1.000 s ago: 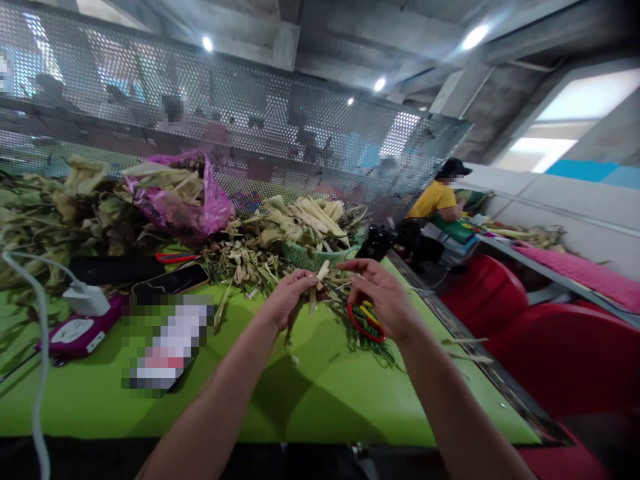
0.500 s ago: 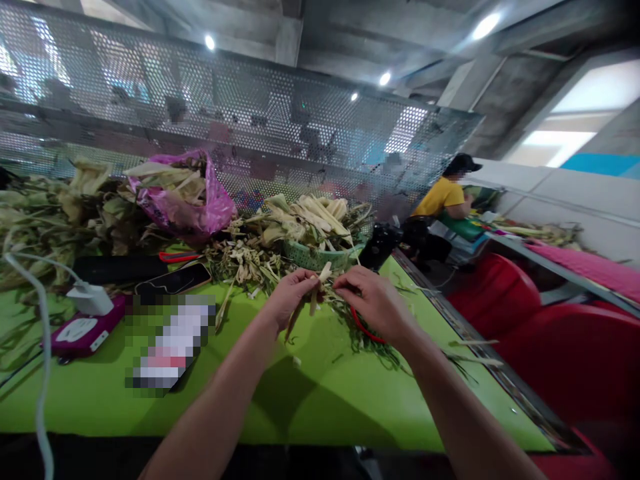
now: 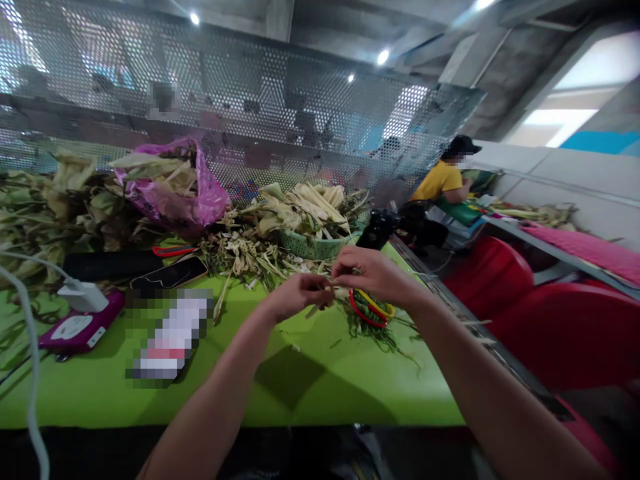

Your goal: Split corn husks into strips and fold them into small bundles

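My left hand (image 3: 299, 295) and my right hand (image 3: 373, 272) meet above the green table, fingertips nearly touching. Both are closed in a pinch on a pale corn husk strip (image 3: 341, 292); fingers cover much of it. One end of the strip pokes out beneath my left fingers. Just below my right hand lies a thing with red and yellow loops (image 3: 371, 310), on a bunch of thin green strands (image 3: 377, 333). Behind the hands stands a green basket (image 3: 316, 248) heaped with dried corn husks (image 3: 315, 207).
Loose husk scraps (image 3: 240, 257) lie left of the basket. A pink plastic bag (image 3: 213, 193) of husks, phones (image 3: 173, 275), and a purple power strip (image 3: 85, 327) with a white charger occupy the left side. A person in yellow (image 3: 440, 180) sits beyond red chairs (image 3: 560, 320).
My hands have come closer together, and the strip that stood up between them is now mostly covered by fingers. My right hand has shifted, exposing the yellow loop. The view has tilted slightly.
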A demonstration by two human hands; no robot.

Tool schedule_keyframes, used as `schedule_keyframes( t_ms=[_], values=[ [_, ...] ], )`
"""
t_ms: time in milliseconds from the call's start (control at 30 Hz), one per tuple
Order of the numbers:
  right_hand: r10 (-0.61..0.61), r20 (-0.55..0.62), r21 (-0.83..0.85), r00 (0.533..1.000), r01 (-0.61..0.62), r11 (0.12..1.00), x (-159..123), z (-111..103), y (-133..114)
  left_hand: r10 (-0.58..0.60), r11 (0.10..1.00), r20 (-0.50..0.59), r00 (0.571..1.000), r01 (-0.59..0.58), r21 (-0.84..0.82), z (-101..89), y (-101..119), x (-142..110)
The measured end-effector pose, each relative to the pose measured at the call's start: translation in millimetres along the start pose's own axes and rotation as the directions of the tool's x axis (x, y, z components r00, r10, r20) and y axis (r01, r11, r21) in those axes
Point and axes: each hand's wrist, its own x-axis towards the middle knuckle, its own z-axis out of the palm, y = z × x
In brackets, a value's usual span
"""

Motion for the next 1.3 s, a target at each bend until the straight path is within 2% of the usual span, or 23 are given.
schedule_keyframes(
  t_ms=[67, 133, 233, 300, 400, 533, 633, 700, 800, 867, 900, 967, 1033, 1067, 1167, 1300],
  values=[
    [0.063, 0.019, 0.193, 0.998, -0.065, 0.979, 0.1, 2.2, 7.9, 0.004, 0.999, 0.057, 0.998, -0.002, -0.042, 0.4, 4.8, -2.9],
    [0.14, 0.014, 0.378, 0.99, -0.135, 0.916, -1.9, 8.8, 16.3, 0.026, 0.994, 0.082, 0.996, -0.016, -0.11, 0.6, 7.1, -4.1],
    [0.24, -0.089, 0.513, 0.967, -0.162, 0.843, -7.5, 24.3, 25.1, 0.054, 0.967, -0.016, 0.998, -0.056, -0.25, 0.4, 5.3, -1.8],
    [0.25, -0.174, 0.468, 0.953, -0.143, 0.872, -11.9, 34.1, 25.1, 0.058, 0.948, -0.132, 0.99, -0.096, -0.304, 0.2, 2.0, 1.7],
    [0.16, -0.251, 0.224, 0.955, -0.103, 0.969, -18.1, 42.4, 16.3, 0.037, 0.95, -0.268, 0.963, -0.116, -0.289, 0.4, -3.1, 7.7],
    [0.018, -0.255, -0.117, 0.967, -0.05, 0.992, -21.7, 43.5, 0.3, 0.087, 0.985, -0.367, 0.926, -0.134, -0.107, 0.7, -9.8, 13.9],
    [-0.04, -0.21, -0.301, 0.977, -0.026, 0.953, -19.6, 44.7, -6.7, 0.179, 0.98, -0.382, 0.907, -0.131, 0.148, 0.4, -14.1, 14.6],
    [-0.059, -0.183, -0.359, 0.981, -0.011, 0.933, -17.3, 46.3, -8.1, 0.26, 0.918, -0.38, 0.887, -0.105, 0.383, 0.6, -15.2, 12.6],
    [-0.082, -0.135, -0.385, 0.987, 0.024, 0.923, -14.5, 44.4, -5.5, 0.393, 0.728, -0.319, 0.862, -0.08, 0.681, 2.0, -13.8, 8.2],
    [-0.092, -0.104, -0.335, 0.99, 0.052, 0.941, -13.6, 37.9, -0.7, 0.403, 0.652, -0.218, 0.889, -0.111, 0.75, 3.3, -11.6, 6.0],
    [-0.088, -0.091, -0.279, 0.992, 0.06, 0.959, -13.3, 33.3, 2.6, 0.37, 0.665, -0.169, 0.914, -0.133, 0.735, 4.0, -10.3, 5.3],
    [-0.05, -0.072, -0.118, 0.996, 0.042, 0.992, -12.9, 23.6, 10.3, 0.251, 0.795, -0.106, 0.962, -0.143, 0.589, 5.2, -7.1, 4.4],
    [0.028, -0.072, 0.071, 0.997, -0.023, 0.997, -12.8, 17.4, 18.3, 0.136, 0.943, -0.077, 0.988, -0.105, 0.317, 6.1, -3.5, 4.0],
    [0.071, -0.081, 0.167, 0.994, -0.056, 0.984, -12.8, 16.7, 21.9, 0.103, 0.981, -0.074, 0.992, -0.09, 0.172, 6.4, -1.8, 3.8],
    [0.199, -0.138, 0.401, 0.97, -0.129, 0.907, -13.5, 25.9, 28.6, 0.095, 0.984, -0.115, 0.989, -0.111, -0.14, 6.8, 2.1, 3.2],
    [0.351, -0.128, 0.585, 0.928, -0.215, 0.782, -15.3, 50.3, 27.4, 0.039, 0.94, -0.217, 0.975, -0.11, -0.323, 6.9, 3.6, 3.2]
  ],
)
